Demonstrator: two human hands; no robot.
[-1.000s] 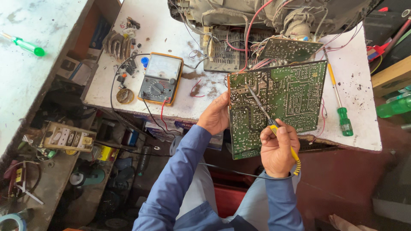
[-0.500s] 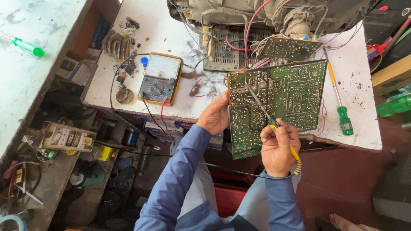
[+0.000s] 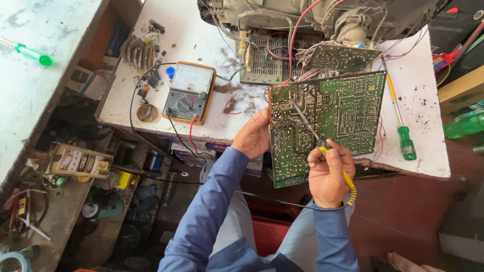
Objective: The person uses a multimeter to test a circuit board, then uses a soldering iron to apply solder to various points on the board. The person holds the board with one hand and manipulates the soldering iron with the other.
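Circuit board (image 3: 333,121), green, solder side up, lies tilted at the near edge of the white bench (image 3: 423,100), its lower part hanging past the bench edge toward me. My left hand (image 3: 254,136) grips its left edge at 9 o'clock, fingers curled together around the rim, thumb on top. My right hand (image 3: 327,174), at 6 o'clock of the board, has fingers pinched tight round the yellow handle of a soldering iron (image 3: 322,143); its thin metal tip angles up to 11 o'clock and touches the board near the upper left area. Coiled yellow cord runs down past my wrist. At 12 o'clock of the board, a smaller circuit board (image 3: 343,56) and an opened chassis with red and grey wires (image 3: 282,50). At 3 o'clock, just beside the board, a green-handled screwdriver (image 3: 401,126) lies on the bench. At 9 o'clock, well apart from my left hand, an orange-cased multimeter (image 3: 189,93) with black and red leads. Second green screwdriver (image 3: 27,50) far at 10 o'clock on another surface.
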